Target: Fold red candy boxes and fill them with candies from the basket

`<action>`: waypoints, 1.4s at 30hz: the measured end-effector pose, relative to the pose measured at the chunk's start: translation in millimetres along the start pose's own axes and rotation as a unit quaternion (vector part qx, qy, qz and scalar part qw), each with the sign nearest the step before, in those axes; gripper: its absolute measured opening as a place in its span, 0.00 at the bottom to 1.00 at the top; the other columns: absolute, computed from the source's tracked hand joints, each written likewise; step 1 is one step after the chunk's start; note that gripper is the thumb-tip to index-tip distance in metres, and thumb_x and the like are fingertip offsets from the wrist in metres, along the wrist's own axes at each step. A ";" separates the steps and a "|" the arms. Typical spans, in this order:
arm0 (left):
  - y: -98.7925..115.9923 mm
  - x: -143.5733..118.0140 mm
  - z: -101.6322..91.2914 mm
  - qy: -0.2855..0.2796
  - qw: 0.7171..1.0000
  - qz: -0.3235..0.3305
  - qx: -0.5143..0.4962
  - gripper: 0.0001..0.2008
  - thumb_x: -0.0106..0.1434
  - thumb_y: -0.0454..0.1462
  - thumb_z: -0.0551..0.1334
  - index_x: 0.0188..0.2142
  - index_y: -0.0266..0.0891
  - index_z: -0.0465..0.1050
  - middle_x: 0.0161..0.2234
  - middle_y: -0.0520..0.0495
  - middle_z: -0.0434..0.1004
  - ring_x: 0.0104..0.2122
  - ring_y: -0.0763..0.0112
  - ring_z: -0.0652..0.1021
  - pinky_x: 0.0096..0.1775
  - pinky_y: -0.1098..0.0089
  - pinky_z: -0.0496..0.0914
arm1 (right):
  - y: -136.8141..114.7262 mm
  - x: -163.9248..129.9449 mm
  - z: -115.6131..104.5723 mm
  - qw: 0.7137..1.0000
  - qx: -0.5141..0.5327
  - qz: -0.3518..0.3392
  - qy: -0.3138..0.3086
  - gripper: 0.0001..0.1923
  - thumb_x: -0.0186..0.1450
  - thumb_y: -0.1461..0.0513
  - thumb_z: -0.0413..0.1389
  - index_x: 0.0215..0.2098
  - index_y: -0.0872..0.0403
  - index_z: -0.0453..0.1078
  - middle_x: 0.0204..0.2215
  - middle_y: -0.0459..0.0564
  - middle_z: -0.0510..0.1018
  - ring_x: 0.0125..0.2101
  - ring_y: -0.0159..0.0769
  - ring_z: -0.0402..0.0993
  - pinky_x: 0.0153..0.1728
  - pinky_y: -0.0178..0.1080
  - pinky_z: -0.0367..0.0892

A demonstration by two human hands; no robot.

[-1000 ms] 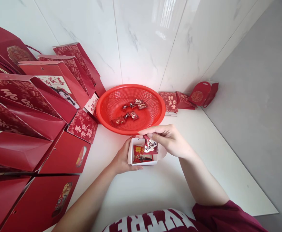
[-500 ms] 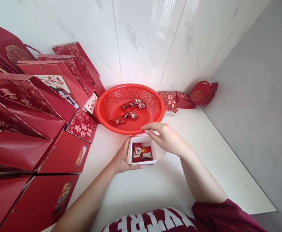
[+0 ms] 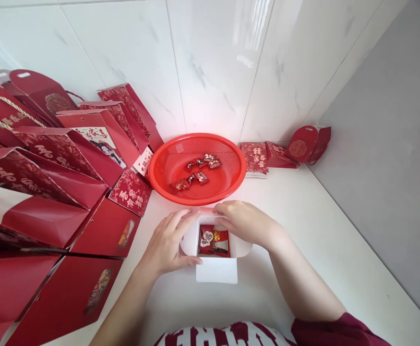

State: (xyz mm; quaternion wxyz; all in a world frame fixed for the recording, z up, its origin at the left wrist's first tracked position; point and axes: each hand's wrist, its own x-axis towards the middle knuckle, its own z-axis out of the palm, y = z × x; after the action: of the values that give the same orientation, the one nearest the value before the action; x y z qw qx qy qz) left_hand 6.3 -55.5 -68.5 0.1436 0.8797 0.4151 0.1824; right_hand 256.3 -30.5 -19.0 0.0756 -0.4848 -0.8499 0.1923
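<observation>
A small white-lined gift box (image 3: 217, 270) stands on the table with its top uncovered and its flaps folded outward. Inside lie red-wrapped candy packets (image 3: 207, 240), one with white lettering and one with a gold patch. My left hand (image 3: 166, 240) grips the box's left side, thumb at the near edge and fingers reaching to the far edge. At the far right corner, my right hand (image 3: 247, 222) has its fingers closed on the far flap. Just beyond my hands sits a red plastic basket (image 3: 198, 196) holding several small wrapped candies (image 3: 202, 178).
Many red gift boxes (image 3: 98, 228) crowd the left side, some upright and some lying down. More red packages (image 3: 255, 157) stand along the tiled wall (image 3: 217, 62) at the back right, beside a red handled box (image 3: 303, 143). A grey panel (image 3: 382, 144) borders the white table (image 3: 325, 230) on the right.
The near flap has folded down toward me and the side flaps spread outward. My left hand has moved up along the box's left side; my right hand has come onto the far flap.
</observation>
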 end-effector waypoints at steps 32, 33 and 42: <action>-103.0 204.0 -19.5 -0.256 0.956 -0.133 0.052 0.15 0.54 0.47 0.62 0.35 0.41 0.79 0.37 0.48 0.81 0.35 0.67 0.78 0.38 0.74 0.69 | -3.7 -5.3 -15.0 0.995 -0.070 0.045 -0.063 0.11 0.69 0.65 0.51 0.47 0.61 0.70 0.40 0.59 0.79 0.39 0.47 0.78 0.34 0.42 0.68; -101.6 203.6 -16.2 -0.258 0.956 -0.131 0.046 0.15 0.53 0.47 0.61 0.34 0.41 0.79 0.36 0.48 0.81 0.34 0.68 0.78 0.37 0.74 0.69 | -4.1 -5.6 -15.7 0.995 -0.070 0.044 -0.064 0.11 0.69 0.64 0.51 0.47 0.61 0.70 0.40 0.58 0.79 0.40 0.47 0.78 0.35 0.42 0.68; -82.6 191.8 -18.4 -0.195 0.969 -0.145 0.032 0.14 0.54 0.46 0.62 0.31 0.39 0.80 0.30 0.46 0.81 0.30 0.65 0.78 0.34 0.71 0.70 | -6.4 -7.0 -17.2 0.993 -0.077 0.047 -0.070 0.10 0.70 0.62 0.51 0.46 0.60 0.70 0.40 0.57 0.79 0.41 0.47 0.77 0.34 0.41 0.66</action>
State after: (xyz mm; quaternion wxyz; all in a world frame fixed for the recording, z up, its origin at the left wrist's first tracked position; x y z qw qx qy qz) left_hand 55.2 147.2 -46.7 0.2185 0.8329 0.5077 -0.0292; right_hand 260.3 -35.1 -0.3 -0.0309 -0.5135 -0.8418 0.1633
